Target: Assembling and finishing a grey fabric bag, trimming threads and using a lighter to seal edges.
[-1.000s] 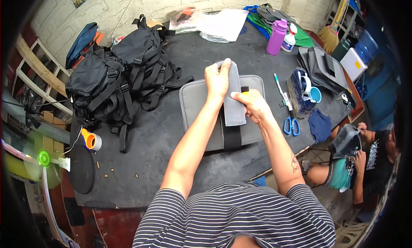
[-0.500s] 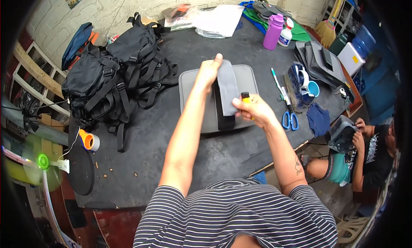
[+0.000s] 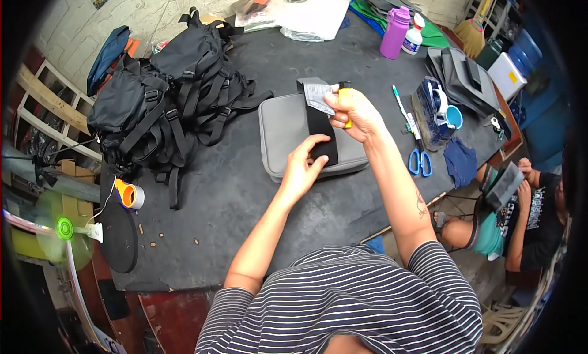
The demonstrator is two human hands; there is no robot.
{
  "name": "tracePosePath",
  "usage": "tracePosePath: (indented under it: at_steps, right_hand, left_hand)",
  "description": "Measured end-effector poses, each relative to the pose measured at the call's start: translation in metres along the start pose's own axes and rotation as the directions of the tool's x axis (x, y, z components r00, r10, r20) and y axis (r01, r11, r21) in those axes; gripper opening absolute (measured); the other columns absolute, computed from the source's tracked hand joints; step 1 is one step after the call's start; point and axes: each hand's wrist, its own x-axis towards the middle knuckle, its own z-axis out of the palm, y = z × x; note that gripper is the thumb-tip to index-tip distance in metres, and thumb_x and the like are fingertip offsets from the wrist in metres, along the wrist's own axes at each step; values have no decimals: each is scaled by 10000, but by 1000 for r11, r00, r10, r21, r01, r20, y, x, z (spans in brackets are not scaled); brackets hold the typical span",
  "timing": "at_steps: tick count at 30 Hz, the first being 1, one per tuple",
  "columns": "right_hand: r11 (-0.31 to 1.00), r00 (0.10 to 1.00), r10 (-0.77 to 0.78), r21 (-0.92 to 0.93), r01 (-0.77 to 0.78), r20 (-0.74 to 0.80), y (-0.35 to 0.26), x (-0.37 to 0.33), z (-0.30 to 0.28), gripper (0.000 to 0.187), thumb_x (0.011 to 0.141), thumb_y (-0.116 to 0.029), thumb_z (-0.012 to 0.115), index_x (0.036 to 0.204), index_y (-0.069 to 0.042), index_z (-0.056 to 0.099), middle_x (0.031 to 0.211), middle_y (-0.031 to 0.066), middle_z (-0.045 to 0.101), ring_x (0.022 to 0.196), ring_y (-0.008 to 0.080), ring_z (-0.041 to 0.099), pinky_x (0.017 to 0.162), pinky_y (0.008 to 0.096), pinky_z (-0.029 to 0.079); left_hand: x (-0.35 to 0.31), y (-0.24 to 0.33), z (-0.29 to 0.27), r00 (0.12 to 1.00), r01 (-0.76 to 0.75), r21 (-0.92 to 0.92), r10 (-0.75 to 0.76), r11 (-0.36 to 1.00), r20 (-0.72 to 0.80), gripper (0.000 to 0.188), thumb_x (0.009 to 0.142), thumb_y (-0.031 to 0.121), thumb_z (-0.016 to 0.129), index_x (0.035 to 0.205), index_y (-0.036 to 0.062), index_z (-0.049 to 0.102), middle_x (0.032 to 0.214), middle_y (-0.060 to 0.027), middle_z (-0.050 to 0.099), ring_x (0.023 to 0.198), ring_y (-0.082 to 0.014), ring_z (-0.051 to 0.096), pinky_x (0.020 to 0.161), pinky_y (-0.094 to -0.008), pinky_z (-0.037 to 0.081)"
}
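Right grip (image 3: 360,116) pinched gray strip (image 3: 317,96) plus yellow tool (image 3: 345,93) | left grip (image 3: 299,170) curled wide at black band (image 3: 318,125) | gray case (image 3: 284,128) lay on surface (image 3: 202,244) | looked light, kinda squishy, best grabbed by the edges

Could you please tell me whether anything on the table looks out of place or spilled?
A few small tan scraps lie loose on the table near its left front corner, beside the black disc; they look like stray litter, though I cannot tell what they are. No spill shows.
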Motion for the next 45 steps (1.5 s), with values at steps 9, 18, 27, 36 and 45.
tracePosePath:
  at_steps: [9,18,27,36,45]
  right_hand:
    - [927,993,2,-372,-48,-122,38,-50,-7,635,795,-106,731,1351,-93,425,703,-51,437,513,25,364,449,191,308]
    - [848,964,-190,-526,66,-186,56,-50,-17,669,790,81,623,1396,-116,417,1066,53,584,779,65,530,698,220,471]
    - [734,960,-230,-677,62,-161,59,-49,-18,677,785,94,620,1394,-135,436,1304,56,514,1082,131,519,903,257,424]
    - [451,945,-239,-888,-94,-222,53,-54,-4,697,794,24,661,1403,-182,391,1131,189,610,1014,304,599,885,345,459]
    - [413,901,-358,-907,-84,-246,56,-55,-11,531,729,-83,769,1168,-78,470,803,153,578,773,229,588,695,339,467]
  left_hand:
    - [38,-37,-4,998,63,-38,-63,997,-14,342,762,1,634,1095,-73,608,1061,-157,641,880,-167,647,763,-284,505]
    - [42,-10,-9,894,448,-442,-399,777,204,361,877,-48,437,1228,-40,524,1114,-150,616,889,-237,674,776,-354,577]
    - [44,-12,-14,884,468,-445,-400,763,243,379,859,-44,465,1232,-16,524,1094,-132,624,909,-210,663,778,-335,568]
    - [45,-18,-13,883,469,-430,-411,771,226,351,862,-45,455,1196,9,547,1040,-93,634,832,-163,661,700,-284,563]
    - [41,-27,-2,907,413,-538,-386,735,168,397,868,-64,454,1254,6,522,996,-82,630,754,-154,655,611,-254,562]
